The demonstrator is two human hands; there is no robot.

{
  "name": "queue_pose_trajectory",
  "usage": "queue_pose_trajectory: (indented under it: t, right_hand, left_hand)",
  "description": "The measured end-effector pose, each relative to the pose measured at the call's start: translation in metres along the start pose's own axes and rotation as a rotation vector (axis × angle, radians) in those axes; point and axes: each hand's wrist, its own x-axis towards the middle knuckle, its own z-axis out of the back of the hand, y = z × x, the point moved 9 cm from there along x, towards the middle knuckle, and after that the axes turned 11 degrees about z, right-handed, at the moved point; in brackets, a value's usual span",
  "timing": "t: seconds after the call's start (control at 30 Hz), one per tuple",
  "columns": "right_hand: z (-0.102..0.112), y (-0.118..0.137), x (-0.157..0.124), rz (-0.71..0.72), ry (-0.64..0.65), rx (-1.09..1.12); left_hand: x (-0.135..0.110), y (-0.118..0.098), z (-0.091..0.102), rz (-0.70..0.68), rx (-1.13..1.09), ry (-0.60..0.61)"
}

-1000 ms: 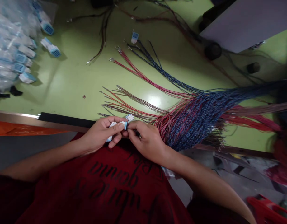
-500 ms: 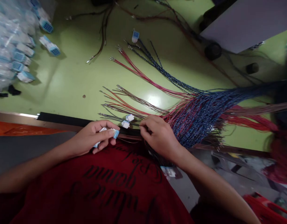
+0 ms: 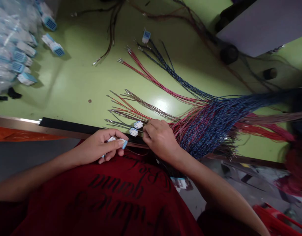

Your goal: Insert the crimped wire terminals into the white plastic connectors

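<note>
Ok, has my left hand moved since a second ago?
Yes, your left hand has moved down and to the left in the picture, judged against the small brown spot on the green table.

Green tabletop [image 3: 74, 78] across upper frame, light glare [image 3: 160, 105] near centre, grey floor [image 3: 23, 155] at left, red plastic object [image 3: 276, 220] lower right.

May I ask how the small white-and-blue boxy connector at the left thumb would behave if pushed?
The connector would probably feel light, being small beside the left hand. It seems stiff, its edge straight, and, being boxy, might slide rather than roll.
</note>
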Motion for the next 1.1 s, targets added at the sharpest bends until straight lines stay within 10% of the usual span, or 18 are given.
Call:
queue_pose_trajectory:
  t: [0.53,0.9,1.1]
  right_hand:
    - [0.019,-0.013,-0.014,-0.069,-0.159,0.208]
    - [0.043,0.037,0.014,-0.005,-0.132,1.061]
    - [0.031,-0.006,0.003,-0.266,-0.288,0.906]
  left_hand:
    - [-0.002,0.002,-0.001,0.043,-0.062,0.021]
    - [0.001,-0.003,0.0,0.0,-0.122,-0.007]
    - [0.001,-0.012,0.002,-0.114,-0.152,0.055]
